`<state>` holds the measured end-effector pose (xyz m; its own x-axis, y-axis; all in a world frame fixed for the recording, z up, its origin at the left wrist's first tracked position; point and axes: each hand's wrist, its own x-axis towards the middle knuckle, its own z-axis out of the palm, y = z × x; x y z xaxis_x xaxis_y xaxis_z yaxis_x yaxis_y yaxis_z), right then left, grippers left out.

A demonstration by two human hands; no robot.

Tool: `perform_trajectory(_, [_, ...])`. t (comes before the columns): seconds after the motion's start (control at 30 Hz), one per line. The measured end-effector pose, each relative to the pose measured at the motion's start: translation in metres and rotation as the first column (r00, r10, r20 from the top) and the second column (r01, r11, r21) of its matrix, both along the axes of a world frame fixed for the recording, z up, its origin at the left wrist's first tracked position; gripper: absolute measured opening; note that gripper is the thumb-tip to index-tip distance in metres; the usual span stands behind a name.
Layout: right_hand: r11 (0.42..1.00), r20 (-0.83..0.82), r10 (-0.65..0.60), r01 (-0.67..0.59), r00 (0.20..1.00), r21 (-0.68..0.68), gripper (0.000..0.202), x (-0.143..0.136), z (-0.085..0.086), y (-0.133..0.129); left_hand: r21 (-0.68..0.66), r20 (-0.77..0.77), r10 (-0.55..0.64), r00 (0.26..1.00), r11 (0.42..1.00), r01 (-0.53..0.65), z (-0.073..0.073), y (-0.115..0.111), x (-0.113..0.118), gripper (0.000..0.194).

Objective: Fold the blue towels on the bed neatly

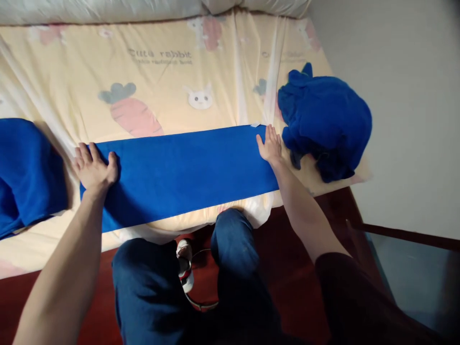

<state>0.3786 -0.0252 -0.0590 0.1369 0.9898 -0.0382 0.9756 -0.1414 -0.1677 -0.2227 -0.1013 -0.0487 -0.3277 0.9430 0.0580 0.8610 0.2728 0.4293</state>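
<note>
Both arms stretch forward and apart over the bed. The left hand lies flat, fingers spread, on the left end of the folded blue towel; the right hand presses its right end, fingers nearly together. The towel lies along the bed's near edge, between 2 crumpled blue heaps: one just right, one at left.

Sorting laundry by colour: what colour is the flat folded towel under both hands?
Royal blue, plain; the towel shows best in the head view.
</note>
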Motion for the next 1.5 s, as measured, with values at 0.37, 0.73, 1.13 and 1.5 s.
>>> perform_trajectory(0.37, [0.979, 0.047, 0.189, -0.192, 0.981, 0.069, 0.070, -0.014, 0.026, -0.107, 0.015, -0.098, -0.300, 0.949, 0.953, 0.303, 0.017, -0.118, -0.001, 0.084])
perform_trajectory(0.73, [0.992, 0.005, 0.122, -0.122, 0.993, -0.034, 0.072, 0.015, 0.007, -0.171, -0.072, -0.119, -0.204, 0.972, 0.978, 0.197, 0.010, -0.190, -0.001, 0.077])
perform_trajectory(1.13, [0.998, -0.528, -0.065, 0.067, 0.847, -0.015, 0.075, -0.101, 0.047, -0.357, -0.132, -0.247, -0.002, 0.969, 0.991, -0.032, 0.079, -0.364, 0.152, 0.065])
perform_trajectory(1.5, [0.969, -0.450, 0.130, -0.017, 0.884, 0.247, 0.055, -0.148, 0.076, -0.490, -0.152, -0.322, -0.040, 0.946, 0.988, -0.010, 0.083, -0.418, 0.173, 0.069])
